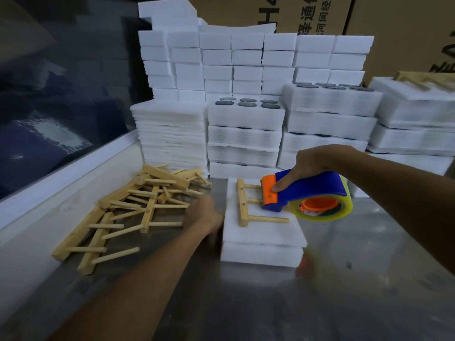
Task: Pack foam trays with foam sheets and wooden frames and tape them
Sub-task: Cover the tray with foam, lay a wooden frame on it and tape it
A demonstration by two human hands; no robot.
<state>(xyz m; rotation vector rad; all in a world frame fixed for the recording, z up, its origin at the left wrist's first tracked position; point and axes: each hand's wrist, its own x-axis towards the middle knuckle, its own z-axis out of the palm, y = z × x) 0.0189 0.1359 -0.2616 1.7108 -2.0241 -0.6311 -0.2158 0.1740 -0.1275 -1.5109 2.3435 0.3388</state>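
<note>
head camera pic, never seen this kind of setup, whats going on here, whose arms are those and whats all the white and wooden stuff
There is no machine here. The one picture comes from a camera worn on a person's head, looking forward and down, so the two arms are that person's own.

The right hand grips a blue and orange tape dispenser loaded with a clear tape roll, held over a white foam tray. A foam sheet covers the tray, and one wooden frame lies on top.

The left hand rests at the tray's left edge; it is blurred, so its grip is unclear.

On the metal table to the left lies a loose pile of wooden frames. Behind stand stacks of foam trays and cardboard boxes.
</note>
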